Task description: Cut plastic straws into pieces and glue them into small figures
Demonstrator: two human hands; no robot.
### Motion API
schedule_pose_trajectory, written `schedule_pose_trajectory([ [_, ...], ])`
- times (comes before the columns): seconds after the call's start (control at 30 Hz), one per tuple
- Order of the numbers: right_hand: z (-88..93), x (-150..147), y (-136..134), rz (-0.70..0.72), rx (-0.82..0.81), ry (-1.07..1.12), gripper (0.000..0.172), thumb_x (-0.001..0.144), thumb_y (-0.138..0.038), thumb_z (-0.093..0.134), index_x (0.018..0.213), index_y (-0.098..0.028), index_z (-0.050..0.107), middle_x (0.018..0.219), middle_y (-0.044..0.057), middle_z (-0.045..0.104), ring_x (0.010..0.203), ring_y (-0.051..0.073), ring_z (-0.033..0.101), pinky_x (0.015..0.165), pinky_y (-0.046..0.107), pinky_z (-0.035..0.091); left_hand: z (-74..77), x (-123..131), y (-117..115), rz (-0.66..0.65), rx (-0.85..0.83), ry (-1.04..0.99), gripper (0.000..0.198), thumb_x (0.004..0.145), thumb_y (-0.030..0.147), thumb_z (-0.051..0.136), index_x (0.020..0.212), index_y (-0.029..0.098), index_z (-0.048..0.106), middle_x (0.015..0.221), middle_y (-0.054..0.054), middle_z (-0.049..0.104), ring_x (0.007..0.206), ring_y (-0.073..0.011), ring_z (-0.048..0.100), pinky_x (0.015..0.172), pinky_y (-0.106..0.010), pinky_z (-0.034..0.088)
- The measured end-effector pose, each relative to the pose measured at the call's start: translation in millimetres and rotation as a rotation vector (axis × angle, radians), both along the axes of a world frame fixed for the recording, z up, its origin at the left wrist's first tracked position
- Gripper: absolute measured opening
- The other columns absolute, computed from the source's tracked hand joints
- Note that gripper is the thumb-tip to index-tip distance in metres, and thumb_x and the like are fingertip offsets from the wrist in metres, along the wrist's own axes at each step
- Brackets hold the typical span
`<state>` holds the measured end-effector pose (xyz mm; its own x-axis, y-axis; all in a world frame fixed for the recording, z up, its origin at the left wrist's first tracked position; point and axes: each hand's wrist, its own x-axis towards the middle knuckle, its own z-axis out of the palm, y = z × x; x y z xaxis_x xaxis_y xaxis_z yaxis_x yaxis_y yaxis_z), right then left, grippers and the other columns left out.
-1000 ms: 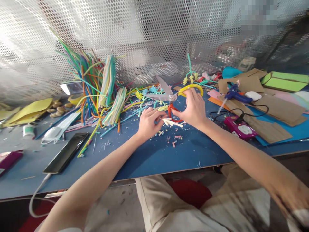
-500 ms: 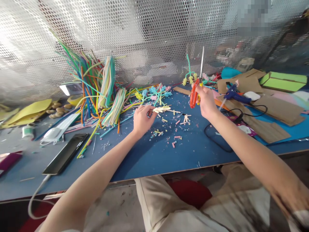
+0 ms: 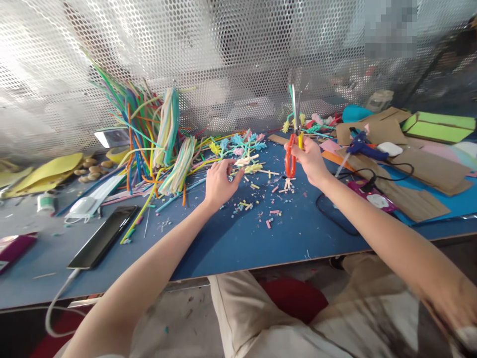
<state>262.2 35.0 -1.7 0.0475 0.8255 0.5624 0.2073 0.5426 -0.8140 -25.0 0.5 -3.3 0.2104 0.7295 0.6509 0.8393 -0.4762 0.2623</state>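
My right hand [image 3: 311,159] holds scissors [image 3: 290,155] by their orange and yellow handles, blades pointing up and away. Over the table, my left hand [image 3: 220,185] has its thumb and fingers apart. A cream piece of pipe cleaner [image 3: 247,160] lies at its fingertips, beside a pale yellow branched piece [image 3: 253,168]. Just behind are blue, pink and yellow pipe-cleaner sprigs [image 3: 244,143]. A small cream cluster [image 3: 287,184] lies below the scissors, among short cut bits [image 3: 274,212].
Bundled pipe cleaners [image 3: 167,124] stand at the back left. A phone [image 3: 104,237] with a cable lies at the front left. To the right are a blue glue gun [image 3: 363,146], cardboard [image 3: 432,166] and a green box [image 3: 437,127]. A perforated metal screen [image 3: 253,59] closes the back.
The scissors have moved left and slightly down with my right hand. My left thumb and fingers have spread, and the cream piece now sits a little farther back.
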Motion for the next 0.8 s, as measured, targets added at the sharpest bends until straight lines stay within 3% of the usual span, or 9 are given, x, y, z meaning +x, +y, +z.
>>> schedule_pose_trajectory([
  [0.1, -5.1, 1, 0, -0.027, 0.013, -0.097, 0.061, 0.080, -0.078, 0.061, 0.106, -0.023, 0.056, 0.095, 0.005, 0.064, 0.072, 0.017, 0.059, 0.065, 0.033, 0.051, 1.2, 0, -2, -0.050, 0.012, -0.019, 0.036, 0.099, 0.045, 0.055, 0.122, 0.018, 0.059, 0.086, -0.004, 0.063, 0.084, -0.0206, 0.056, 0.082, -0.033, 0.042],
  [0.27, -3.4, -1, -8, -0.056, -0.033, -0.141, 0.055, 0.074, -0.065, 0.075, 0.102, -0.022, 0.055, 0.093, 0.001, 0.059, 0.062, 0.011, 0.047, 0.057, 0.029, 0.045, 3.7, 0, -4, -0.076, 0.088, -0.017, 0.034, 0.107, 0.036, 0.036, 0.109, 0.018, 0.064, 0.096, -0.011, 0.066, 0.093, -0.0221, 0.056, 0.085, -0.034, 0.041],
  [0.4, -0.2, -1, -16, -0.091, 0.071, -0.224, 0.053, 0.068, -0.057, 0.081, 0.098, -0.022, 0.054, 0.086, -0.001, 0.052, 0.070, 0.013, 0.047, 0.063, 0.030, 0.047, 5.6, -2, -4, -0.051, 0.135, -0.050, 0.037, 0.107, 0.038, 0.034, 0.098, 0.019, 0.065, 0.086, -0.009, 0.066, 0.083, -0.0205, 0.056, 0.077, -0.033, 0.039],
  [0.53, 2.5, 1, -20, -0.128, 0.190, -0.379, 0.054, 0.066, -0.055, 0.080, 0.099, -0.023, 0.053, 0.090, 0.001, 0.056, 0.078, 0.017, 0.052, 0.069, 0.034, 0.050, 8.4, -2, -7, -0.003, 0.121, -0.070, 0.042, 0.108, 0.040, 0.032, 0.093, 0.020, 0.066, 0.074, -0.005, 0.063, 0.070, -0.0174, 0.055, 0.069, -0.032, 0.037],
  [0.8, 3.5, 3, -27, -0.064, 0.340, -0.603, 0.035, 0.068, -0.044, 0.072, 0.090, -0.023, 0.054, 0.081, -0.001, 0.056, 0.067, 0.014, 0.050, 0.060, 0.029, 0.043, 11.8, -4, -12, 0.015, 0.128, -0.132, 0.048, 0.108, 0.044, 0.031, 0.098, 0.020, 0.071, 0.060, -0.001, 0.056, 0.055, -0.0131, 0.050, 0.059, -0.028, 0.031],
])
